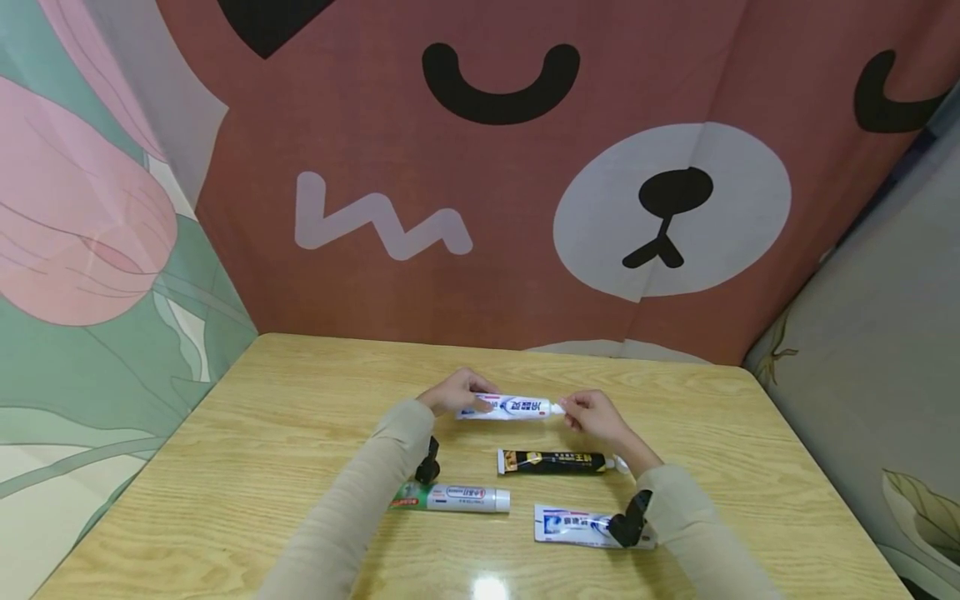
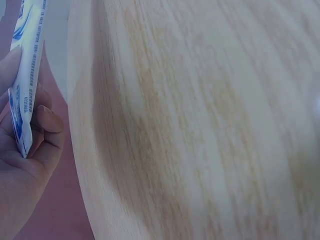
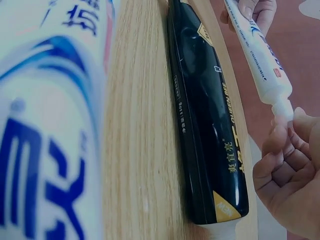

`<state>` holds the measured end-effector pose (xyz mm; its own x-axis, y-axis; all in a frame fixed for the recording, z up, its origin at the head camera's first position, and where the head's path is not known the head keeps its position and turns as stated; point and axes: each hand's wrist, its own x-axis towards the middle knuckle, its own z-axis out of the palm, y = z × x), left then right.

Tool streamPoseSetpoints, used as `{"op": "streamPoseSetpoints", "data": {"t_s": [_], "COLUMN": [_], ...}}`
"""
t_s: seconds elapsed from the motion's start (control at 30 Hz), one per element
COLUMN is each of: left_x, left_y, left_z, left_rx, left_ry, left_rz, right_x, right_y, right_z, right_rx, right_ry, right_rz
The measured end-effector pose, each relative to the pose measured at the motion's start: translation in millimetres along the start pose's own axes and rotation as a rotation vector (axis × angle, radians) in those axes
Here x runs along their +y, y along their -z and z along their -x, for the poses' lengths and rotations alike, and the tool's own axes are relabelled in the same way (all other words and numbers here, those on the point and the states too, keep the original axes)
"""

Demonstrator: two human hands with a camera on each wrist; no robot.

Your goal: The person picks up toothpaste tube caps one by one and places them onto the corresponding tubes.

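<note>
A white toothpaste tube with blue lettering is held level by my left hand, thumb on one face and fingers behind its flat end. At the other end, my right hand pinches the small white cap between thumb and fingers. The left wrist view shows the tube's crimped end lying against the curled fingers. Nearer to me on the table lies a black toothpaste tube, below the right hand.
On the wooden table lie a green and silver toothpaste tube, partly behind the left sleeve, and another white and blue tube, partly covered by the right wrist's black camera. A printed brown curtain hangs behind the far edge.
</note>
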<state>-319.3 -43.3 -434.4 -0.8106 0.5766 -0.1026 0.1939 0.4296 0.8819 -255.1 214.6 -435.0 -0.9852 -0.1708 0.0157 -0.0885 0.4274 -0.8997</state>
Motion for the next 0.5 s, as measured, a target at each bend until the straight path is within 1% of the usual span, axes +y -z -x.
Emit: {"op": "streamPoseSetpoints", "data": {"t_s": [0.13, 0.23, 0.37, 0.5], "left_x": [1.1, 3.2, 6.2, 8.1], "left_y": [0.4, 0.6, -0.3, -0.5], "left_z": [0.6, 1.6, 2.8, 4.1], "left_rx": [0.003, -0.001, -0.004, -0.002], "left_ry": [0.014, 0.011, -0.006, -0.001], "left_rz": [-0.007, -0.012, -0.017, -0.007], "right_x": [0.8, 0.4, -1.0, -2.9], "right_y": [-0.7, -0.8, -1.1, -0.7], "right_z": [0.1, 0.4, 1.8, 4.1], "right_rx": [-0.015, -0.025, -0.026, -0.016], "right_ry": [-0.007, -0.022, -0.054, -0.068], "right_rz": [0.040, 0.052, 0.014, -0.024]}}
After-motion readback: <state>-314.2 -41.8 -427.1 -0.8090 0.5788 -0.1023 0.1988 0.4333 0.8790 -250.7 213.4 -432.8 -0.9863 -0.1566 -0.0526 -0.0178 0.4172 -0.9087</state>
